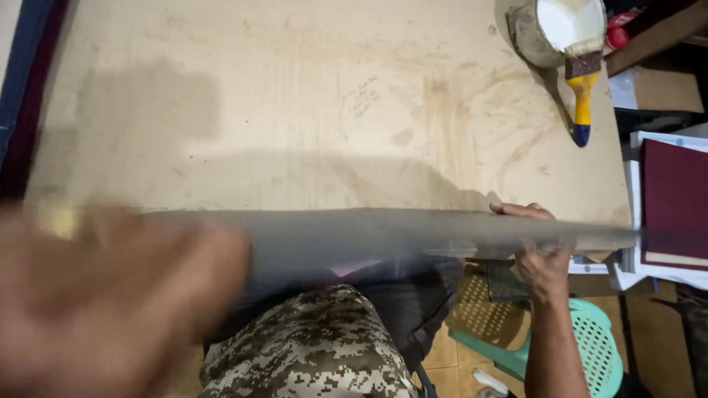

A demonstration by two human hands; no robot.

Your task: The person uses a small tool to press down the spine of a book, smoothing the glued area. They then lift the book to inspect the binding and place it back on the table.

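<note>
A large grey sheet (413, 236), blurred by motion, stretches across the near edge of a plywood table (310, 110). My right hand (538, 254) grips the sheet's right part near the table's front corner. My left hand (103, 302) is very close to the camera and badly blurred at the lower left, at the sheet's left end; its grip is unclear. My camouflage trousers (310, 346) show below the sheet.
A bucket of white liquid (557, 26) stands at the far right of the table, with a yellow-handled brush (582, 81) resting on its rim. A dark red book (675, 199) lies on white papers at the right. A green plastic stool (590, 339) stands below.
</note>
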